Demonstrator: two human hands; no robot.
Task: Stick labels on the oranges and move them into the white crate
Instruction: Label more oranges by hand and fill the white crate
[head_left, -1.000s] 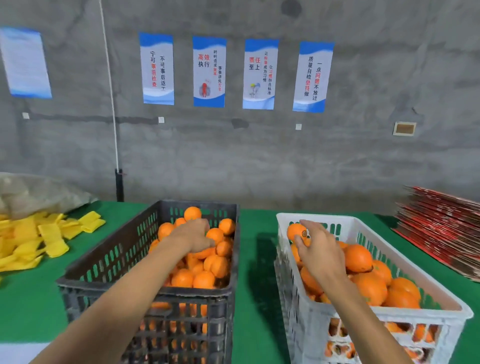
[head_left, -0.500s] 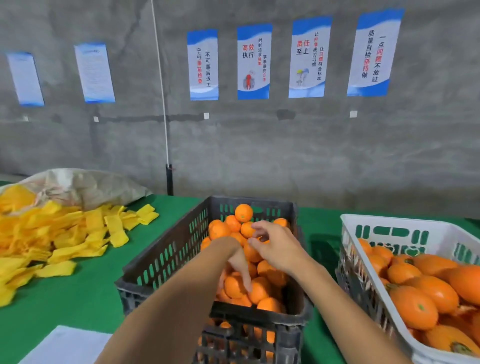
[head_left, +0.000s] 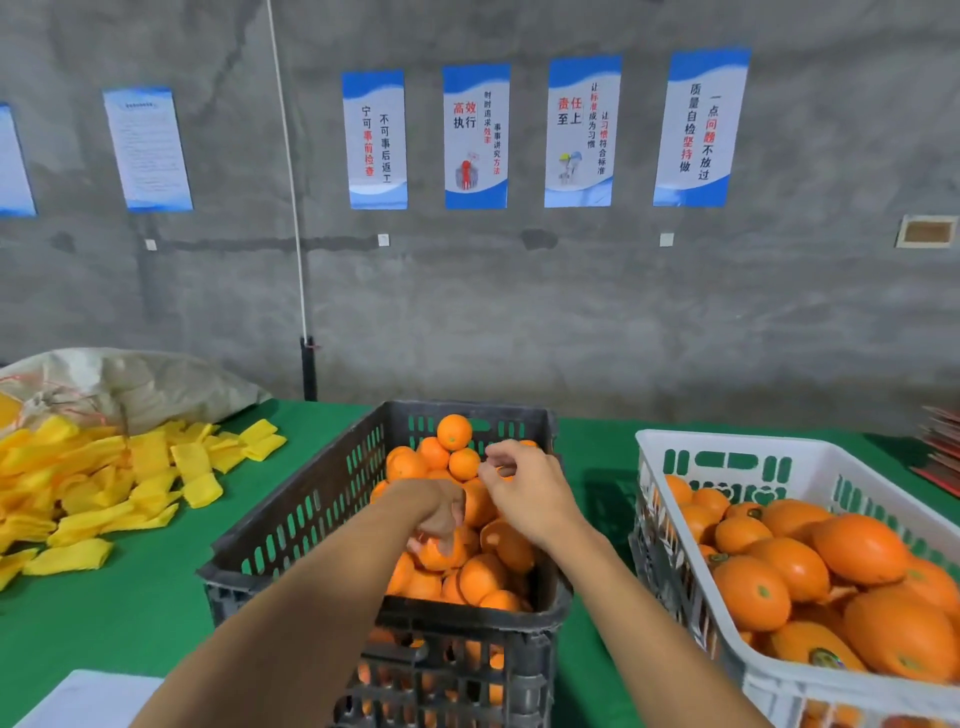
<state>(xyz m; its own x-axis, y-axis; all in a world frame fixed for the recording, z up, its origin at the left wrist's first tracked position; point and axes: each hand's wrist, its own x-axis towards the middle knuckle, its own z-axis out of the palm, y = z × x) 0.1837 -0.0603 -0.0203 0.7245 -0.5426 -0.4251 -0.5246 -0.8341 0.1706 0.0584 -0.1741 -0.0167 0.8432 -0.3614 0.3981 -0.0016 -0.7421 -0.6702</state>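
Lowered since before, left hand (head_left: 441, 519) now grips an orange (head_left: 436, 555); right hand (head_left: 524, 493) hovers, fingers pinched together.

I see through one camera on the person's head. It looks forward and a little down, from the near edge of the bench (head_left: 130, 582) toward the grey wall (head_left: 519, 322) at its far edge. It sits close: both arms reach out from the bottom of the picture. The wide lens takes in the bench from left side to right side.
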